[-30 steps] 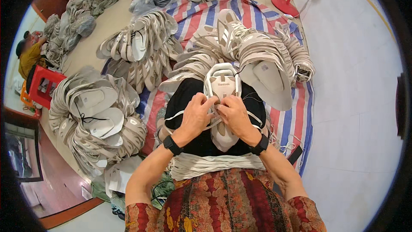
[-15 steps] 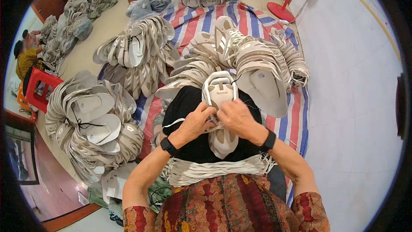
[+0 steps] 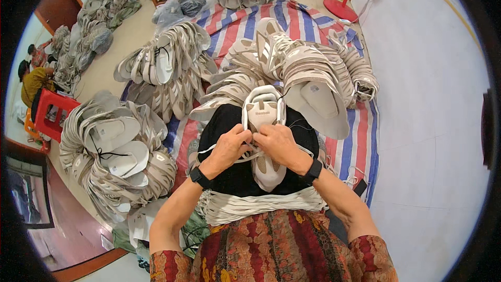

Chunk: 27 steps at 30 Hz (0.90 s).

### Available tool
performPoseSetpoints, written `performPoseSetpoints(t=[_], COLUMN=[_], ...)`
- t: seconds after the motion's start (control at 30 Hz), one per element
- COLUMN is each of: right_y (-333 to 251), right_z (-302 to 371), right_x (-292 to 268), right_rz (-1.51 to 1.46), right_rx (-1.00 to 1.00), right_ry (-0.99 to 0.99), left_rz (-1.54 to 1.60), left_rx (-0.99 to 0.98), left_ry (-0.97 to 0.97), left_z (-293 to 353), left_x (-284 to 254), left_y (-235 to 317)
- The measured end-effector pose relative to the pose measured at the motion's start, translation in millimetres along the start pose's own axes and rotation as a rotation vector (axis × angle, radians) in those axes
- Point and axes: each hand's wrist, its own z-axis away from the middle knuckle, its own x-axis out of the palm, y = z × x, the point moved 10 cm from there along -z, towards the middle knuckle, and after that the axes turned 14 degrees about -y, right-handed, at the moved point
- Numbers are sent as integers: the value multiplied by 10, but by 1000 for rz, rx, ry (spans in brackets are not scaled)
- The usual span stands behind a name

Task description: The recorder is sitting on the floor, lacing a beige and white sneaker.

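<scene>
A beige and white sneaker upper lies on a black cloth over my lap, its toe pointing toward me. My left hand and my right hand meet over its eyelet rows, just below the tongue. Fingers of both hands are pinched on the white shoelace; one strand sticks out left of my left hand, another passes beneath my right. My fingers hide the exact eyelets. A bundle of white laces lies across my lap, nearest my body.
Bundles of shoe uppers lie at the left, farther left and beyond my lap, partly on a striped sheet. A red stool stands left. A white wall borders the right. People sit far left.
My right hand has come down and left, closer to my left hand. A lace strand now shows beneath the right hand. The view has shifted slightly.
</scene>
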Motion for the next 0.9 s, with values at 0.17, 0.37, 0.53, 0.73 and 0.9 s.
performPoseSetpoints(t=[0.17,0.37,0.53,0.73,0.9], right_y=[-190,-400,608,3093,1412], right_z=[-4,-54,96,1700,612], right_x=[-18,-18,-963,-2797,-1519], right_rz=[170,386,496,500,368], right_rx=[-142,-181,24,1155,106], right_ry=[10,-148,40,405,352], left_rz=[-14,56,231,-69,-153], left_rx=[21,-4,2,-12,-111], left_ry=[47,21,29,-144,-200], left_z=[18,27,100,69,172], left_x=[-17,18,109,249,343], left_y=[25,-31,69,184,37])
